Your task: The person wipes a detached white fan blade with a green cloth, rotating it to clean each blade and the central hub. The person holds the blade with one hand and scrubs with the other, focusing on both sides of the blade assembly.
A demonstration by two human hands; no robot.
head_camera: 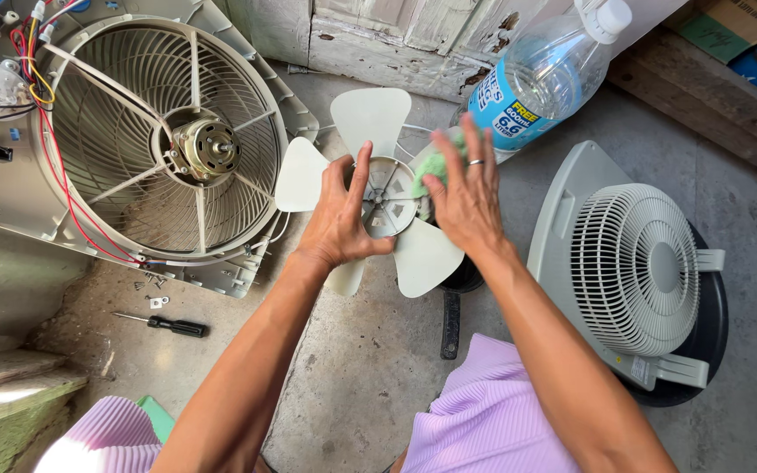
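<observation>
A pale plastic fan blade point(385, 188), with broad petal-shaped vanes round a ribbed hub, is held up above the concrete floor point(370, 350), between the person's knees and the dismantled fan housing. The left hand point(341, 219) grips it at the hub, fingers spread over the ribs and thumb hooked under the rim. The right hand point(464, 197), a ring on one finger, lies flat and open-fingered, pressing a green cloth point(435, 165) against one vane. The blade looks light and thin; the vanes would probably flex or crack if squeezed at the tips, so the stiff hub seems the safest place to hold it, and a damp surface could make it slippery.

To the left lies the rear fan housing point(164, 144) with its grille, bare motor point(206, 147) and loose red, yellow and black wires point(50, 140). Below it a black-handled screwdriver point(168, 325) and a few small screws point(152, 285) rest on the floor. To the right, the front grille cover point(637, 267) sits over a dark round basin point(716, 333). A clear plastic water bottle point(549, 74) leans against a peeling white wooden wall point(396, 35).
</observation>
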